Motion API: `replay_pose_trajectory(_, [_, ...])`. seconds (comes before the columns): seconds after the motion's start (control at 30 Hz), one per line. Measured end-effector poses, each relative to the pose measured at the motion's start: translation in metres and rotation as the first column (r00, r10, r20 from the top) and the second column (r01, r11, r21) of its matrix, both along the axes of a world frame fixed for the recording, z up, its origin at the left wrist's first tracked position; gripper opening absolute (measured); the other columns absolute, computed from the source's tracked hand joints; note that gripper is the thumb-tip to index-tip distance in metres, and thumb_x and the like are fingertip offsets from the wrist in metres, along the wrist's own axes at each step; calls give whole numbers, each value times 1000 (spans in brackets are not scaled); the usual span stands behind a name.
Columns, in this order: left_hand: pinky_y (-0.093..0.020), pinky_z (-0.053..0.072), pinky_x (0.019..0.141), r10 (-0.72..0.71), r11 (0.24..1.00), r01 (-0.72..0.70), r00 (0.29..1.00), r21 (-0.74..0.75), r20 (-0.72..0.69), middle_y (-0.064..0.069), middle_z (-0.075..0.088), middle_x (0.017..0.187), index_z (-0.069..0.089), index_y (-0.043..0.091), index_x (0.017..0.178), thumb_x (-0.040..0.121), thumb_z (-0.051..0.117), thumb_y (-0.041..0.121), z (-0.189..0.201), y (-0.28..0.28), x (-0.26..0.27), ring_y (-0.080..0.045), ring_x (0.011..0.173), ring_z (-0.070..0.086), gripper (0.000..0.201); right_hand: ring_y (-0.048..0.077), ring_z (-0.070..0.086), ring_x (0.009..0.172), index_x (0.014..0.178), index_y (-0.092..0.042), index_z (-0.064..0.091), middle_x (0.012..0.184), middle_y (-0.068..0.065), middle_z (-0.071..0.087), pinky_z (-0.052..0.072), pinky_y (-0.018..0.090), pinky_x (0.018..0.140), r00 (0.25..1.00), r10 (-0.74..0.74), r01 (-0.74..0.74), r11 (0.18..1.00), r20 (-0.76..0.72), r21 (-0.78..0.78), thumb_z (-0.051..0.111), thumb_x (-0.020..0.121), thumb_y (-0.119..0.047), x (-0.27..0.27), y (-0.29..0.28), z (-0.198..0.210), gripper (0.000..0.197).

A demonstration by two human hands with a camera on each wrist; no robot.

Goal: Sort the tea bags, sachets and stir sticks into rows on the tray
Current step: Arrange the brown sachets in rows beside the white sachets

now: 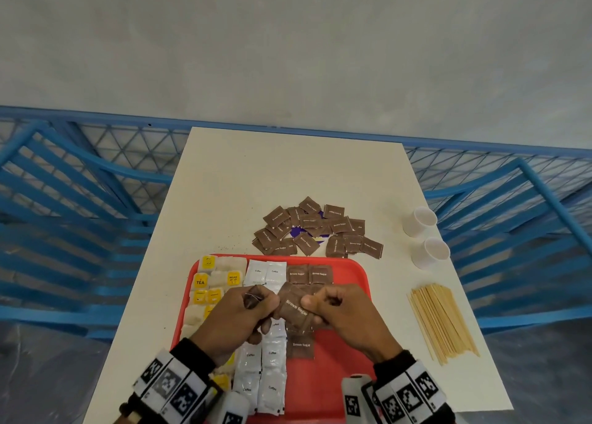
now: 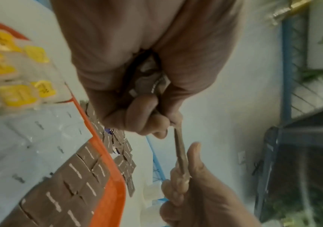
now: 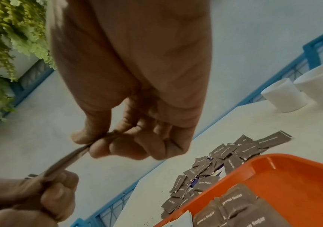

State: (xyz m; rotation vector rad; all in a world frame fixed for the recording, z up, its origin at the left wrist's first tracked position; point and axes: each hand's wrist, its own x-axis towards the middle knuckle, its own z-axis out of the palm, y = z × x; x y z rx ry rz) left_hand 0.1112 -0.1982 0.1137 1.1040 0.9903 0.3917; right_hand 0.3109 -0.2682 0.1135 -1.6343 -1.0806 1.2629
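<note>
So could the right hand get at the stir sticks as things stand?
Probably yes, once free: the stir sticks lie uncovered on the table right of the tray, but the right hand now pinches a brown sugar sachet.

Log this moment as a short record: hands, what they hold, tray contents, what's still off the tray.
left hand: grips a bunch of brown sugar sachets
right hand: pinches the held sachet above the tray
tray: red; rows of tea bags, white coffee sachets, brown sugar sachets
loose pile: brown sugar sachets on the table beyond the tray
stir sticks: on the table right of the tray, not yet sorted
cups: two white, on the table's right edge
</note>
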Motion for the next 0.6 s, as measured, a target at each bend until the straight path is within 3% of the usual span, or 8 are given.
replay_pose_trajectory(0.13, [-21, 34, 45, 69, 978, -27, 977, -208, 201, -13, 66, 78, 58, 2, 89, 96, 58, 18, 3, -3, 4, -13, 56, 47, 17, 8, 42, 49, 58, -19, 58, 53, -2, 54, 36, 19, 52, 995, -71, 73, 997, -69, 37, 67, 82, -48, 0, -1, 4, 38])
replay_pose_trajectory(0.23, [-21, 33, 42, 196, 948, -111, 942, -297, 273, -13, 52, 73, 56, 5, 86, 84, 66, 24, 1, -2, 10, -14, 56, 48, 21, 12, 42, 52, 64, -18, 53, 57, 0, 53, 36, 20, 52, 982, -141, 149, 987, -124, 58, 66, 82, -52, -6, -2, 2, 41])
replay_pose_trajectory(0.4, [-24, 35, 45, 145, 975, -94, 956, -204, 255, -11, 49, 69, 61, 7, 86, 84, 67, 28, 1, -5, 16, -16, 59, 47, 22, 6, 54, 55, 77, -18, 72, 64, -5, 66, 42, 17, 54, 977, -100, 121, 987, -189, 104, 71, 88, -21, -16, -2, 5, 11])
replay_pose_trajectory(0.5, [-24, 35, 48, 136, 990, -127, 973, -61, 184, -10, 53, 67, 62, 5, 86, 81, 70, 33, 4, 0, 18, -16, 57, 46, 30, 5, 52, 52, 58, -24, 65, 58, -8, 62, 41, 17, 53, 987, -102, 118, 986, -127, 122, 75, 86, -16, -13, -2, 3, 31])
replay_pose_trajectory(0.6, [-24, 32, 48, 117, 993, -120, 977, 5, 176, -10, 52, 64, 60, 4, 83, 83, 69, 33, 6, 8, 20, -15, 55, 44, 30, 9, 50, 50, 56, -20, 62, 57, -4, 62, 41, 20, 51, 988, -83, 96, 990, -127, 104, 80, 80, -16, -9, -3, 3, 30])
